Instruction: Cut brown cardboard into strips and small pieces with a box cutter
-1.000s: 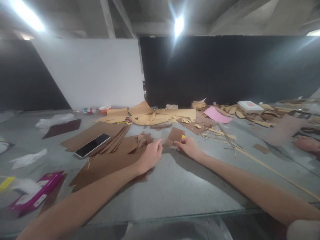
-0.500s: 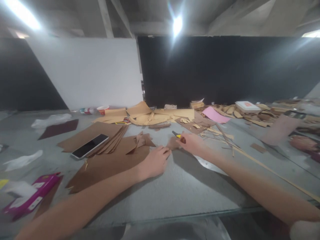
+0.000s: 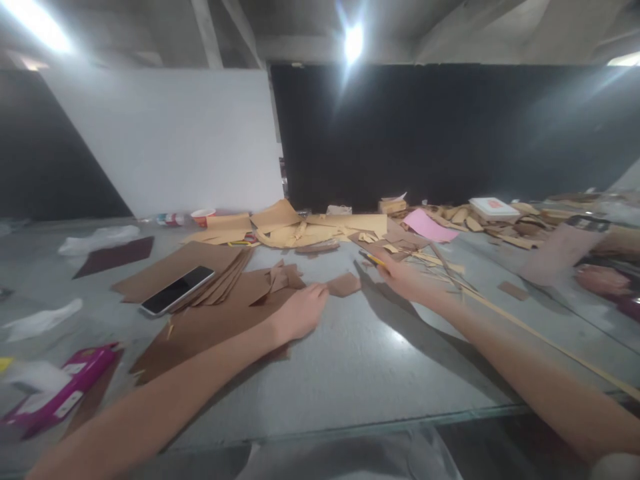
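My left hand is closed at the left end of a small brown sheet piece, which looks like leather or card. The fingertips hide that end; the rest lies flat on the table. Off to the right, my right hand grips a yellow and dark utility knife, its tip pointing away to the left, above the table and apart from the piece. Beside my left hand lie larger brown sheets with cut brown scraps on top.
A phone rests on stacked brown sheets. Tan sheets, thin strips and a pink sheet lie around the back and right. A magenta object is at the near left. Another person's hand shows at the right.
My right hand has moved right, away from the brown piece, with the utility knife. My left hand has shifted slightly left, and more of the piece now shows.
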A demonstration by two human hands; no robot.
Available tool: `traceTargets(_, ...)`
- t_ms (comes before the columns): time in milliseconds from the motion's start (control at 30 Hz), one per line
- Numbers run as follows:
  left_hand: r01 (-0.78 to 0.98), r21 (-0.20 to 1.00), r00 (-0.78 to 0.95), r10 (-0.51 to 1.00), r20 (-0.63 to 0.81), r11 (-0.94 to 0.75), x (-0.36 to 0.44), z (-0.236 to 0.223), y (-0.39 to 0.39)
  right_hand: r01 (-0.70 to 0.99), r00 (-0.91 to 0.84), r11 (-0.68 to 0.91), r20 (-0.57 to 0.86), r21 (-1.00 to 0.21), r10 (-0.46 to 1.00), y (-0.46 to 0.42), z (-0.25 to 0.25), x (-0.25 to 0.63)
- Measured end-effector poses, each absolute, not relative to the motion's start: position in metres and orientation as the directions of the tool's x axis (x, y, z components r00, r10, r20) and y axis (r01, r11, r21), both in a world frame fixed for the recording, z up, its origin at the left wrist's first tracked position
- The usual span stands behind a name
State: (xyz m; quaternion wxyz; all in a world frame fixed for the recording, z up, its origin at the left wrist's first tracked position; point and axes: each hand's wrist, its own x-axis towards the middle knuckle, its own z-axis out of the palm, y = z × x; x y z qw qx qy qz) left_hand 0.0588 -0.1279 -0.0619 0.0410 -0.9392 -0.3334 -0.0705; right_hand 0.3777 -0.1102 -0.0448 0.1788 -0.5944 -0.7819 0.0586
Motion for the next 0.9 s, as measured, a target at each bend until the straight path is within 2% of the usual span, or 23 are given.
traceTargets(100, 0.633, -0.082, 0.773, 0.622, 0.13, -0.77, 0.06, -0.057, -0.129, 0.847, -0.232, 0.325, 0.258, -0.42, 0.938, -0.12, -0.037, 0.373)
traceTargets(167, 0.635, -0.115, 0.772, 0.627, 0.103, -0.764, 0.061, -0.056, -0.131, 0.817, -0.306, 0.389, 0.252, -0.426, 0.918, -0.13, -0.037, 0.363)
traceTargets(333, 0.621, -0.152, 0.783, 0.611, 0.116, -0.768, 0.06, -0.063, -0.128, 0.841, -0.434, 0.471, 0.186, -0.266, 0.881, -0.155, -0.043, 0.334)
traceTargets(533, 0.599, -0.1, 0.796, 0.578, 0.179, -0.794, 0.056, -0.067, -0.118, 0.872, -0.477, 0.486, 0.115, -0.069, 0.872, -0.175, -0.038, 0.319)
traceTargets(667, 0.498, -0.116, 0.863, 0.478, 0.163, -0.859, 0.055, -0.061, -0.114, 0.841, -0.541, 0.539, 0.076, 0.046, 0.838, -0.181, -0.038, 0.314)
traceTargets(767, 0.448, -0.108, 0.889, 0.428, 0.165, -0.888, 0.053, -0.057, -0.112, 0.825, -0.564, 0.559, 0.063, 0.078, 0.823, -0.187, -0.037, 0.311)
traceTargets(900, 0.475, -0.053, 0.868, 0.457, 0.193, -0.879, 0.049, -0.056, -0.11, 0.818, -0.574, 0.571, 0.051, 0.073, 0.817, -0.194, -0.034, 0.305)
